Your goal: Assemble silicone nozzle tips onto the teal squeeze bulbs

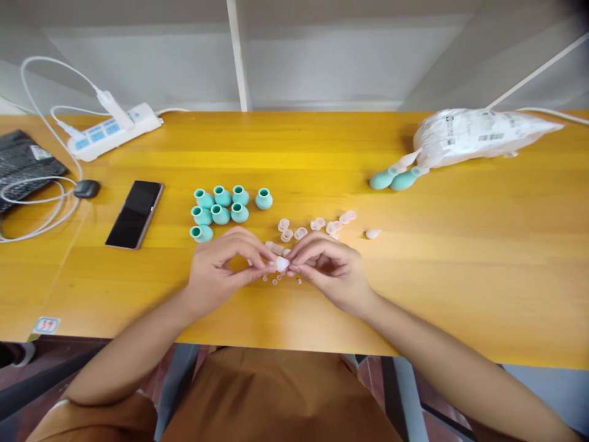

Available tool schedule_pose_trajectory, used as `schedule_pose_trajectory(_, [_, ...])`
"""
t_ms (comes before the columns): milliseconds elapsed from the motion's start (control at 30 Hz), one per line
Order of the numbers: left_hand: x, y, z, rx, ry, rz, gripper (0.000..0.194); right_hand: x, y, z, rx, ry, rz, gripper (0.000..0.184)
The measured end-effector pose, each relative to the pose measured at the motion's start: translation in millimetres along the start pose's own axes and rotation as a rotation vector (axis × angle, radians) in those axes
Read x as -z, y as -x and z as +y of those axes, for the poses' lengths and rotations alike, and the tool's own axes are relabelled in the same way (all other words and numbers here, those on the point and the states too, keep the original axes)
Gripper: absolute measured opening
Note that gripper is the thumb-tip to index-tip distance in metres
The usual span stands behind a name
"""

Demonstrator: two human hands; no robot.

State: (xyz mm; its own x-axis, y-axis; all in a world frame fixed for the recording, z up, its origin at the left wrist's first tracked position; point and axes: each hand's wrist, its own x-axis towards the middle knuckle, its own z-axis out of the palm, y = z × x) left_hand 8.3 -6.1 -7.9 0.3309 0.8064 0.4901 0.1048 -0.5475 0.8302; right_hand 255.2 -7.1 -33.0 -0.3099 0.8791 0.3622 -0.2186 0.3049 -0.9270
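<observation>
One small white cone (282,264) sits just below frame centre, where I see the left hand (225,264) and right hand (332,270) pinching it from opposite sides, likely because it is tiny; teal bulbs (223,216) stand grouped left of centre, perhaps for easy reach

I observe one small, white, cone-shaped piece (282,264), tapering rightward. It is held sideways between the left hand (210,268) and the right hand (341,277).
</observation>
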Motion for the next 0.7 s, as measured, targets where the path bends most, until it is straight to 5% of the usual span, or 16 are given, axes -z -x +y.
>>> schedule_pose_trajectory(700, [-2.5, -2.2, 2.7, -0.173, -0.147, 0.009, 0.013, -1.2, 4.6, 3.9, -0.089, -0.080, -0.006, 0.013])
